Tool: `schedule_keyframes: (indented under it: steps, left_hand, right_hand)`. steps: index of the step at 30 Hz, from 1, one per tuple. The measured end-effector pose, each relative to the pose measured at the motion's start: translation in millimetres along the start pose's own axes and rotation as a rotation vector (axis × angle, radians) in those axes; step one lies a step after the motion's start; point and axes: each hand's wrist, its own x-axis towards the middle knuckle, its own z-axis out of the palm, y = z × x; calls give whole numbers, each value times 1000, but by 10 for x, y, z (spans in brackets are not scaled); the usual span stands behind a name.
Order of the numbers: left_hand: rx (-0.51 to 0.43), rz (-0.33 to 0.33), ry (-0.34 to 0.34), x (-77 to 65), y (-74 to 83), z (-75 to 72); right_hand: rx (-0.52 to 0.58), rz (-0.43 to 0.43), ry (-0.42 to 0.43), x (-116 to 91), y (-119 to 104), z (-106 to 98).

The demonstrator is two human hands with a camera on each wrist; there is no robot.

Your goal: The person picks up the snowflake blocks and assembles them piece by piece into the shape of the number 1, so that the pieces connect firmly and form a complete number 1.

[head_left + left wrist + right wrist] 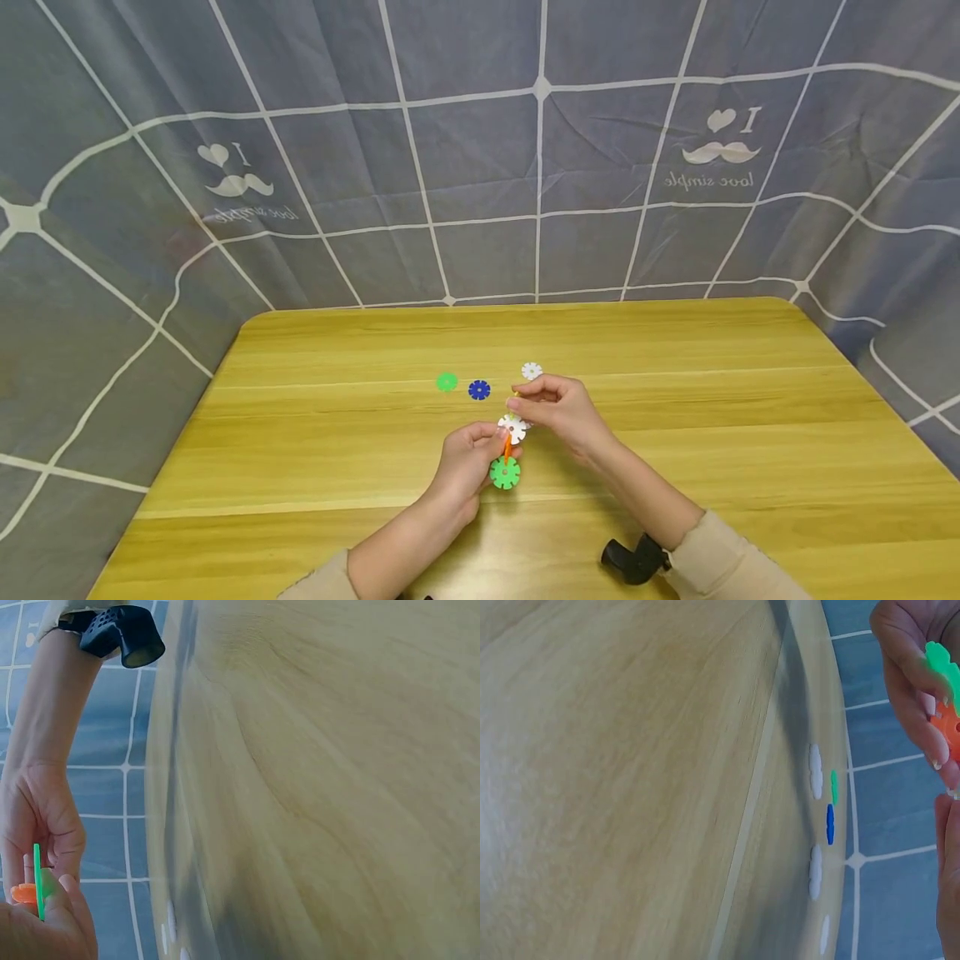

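A chain of notched plastic discs is held up in both hands over the table. It runs from a green disc [505, 473] at the near end through an edge-on orange disc [507, 448] to a white disc [512, 429], with a yellow disc [515, 405] at the far end. The left hand [467, 461] grips the chain around the orange and white discs, its thumb on top. Between thumb and fingertips, the right hand [568, 414] pinches the yellow disc, whose face is mostly hidden. The right wrist view shows the green disc [943, 671] beside the orange one.
Loose on the wooden table [337, 450] beyond the hands lie a green disc [447, 382], a blue disc [479, 389] and a white disc [532, 371]. A black wrist device [633, 559] sits at the right sleeve. A grey curtain [480, 167] hangs behind the table.
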Motion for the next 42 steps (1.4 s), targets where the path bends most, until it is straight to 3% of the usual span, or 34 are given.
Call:
schedule_keyframes:
  steps: [22,30,42]
  left_hand:
    - [-4,-25,-50,18,49,18]
    - [5,-55,-126,41,45,-4]
    - [48,-32,-109,75,84,23]
  right_hand:
    - [144,92,-73,25,8,-137]
    - [109,114,-88,17,9,-177]
    - [-35,59,-191,47,-12,-238]
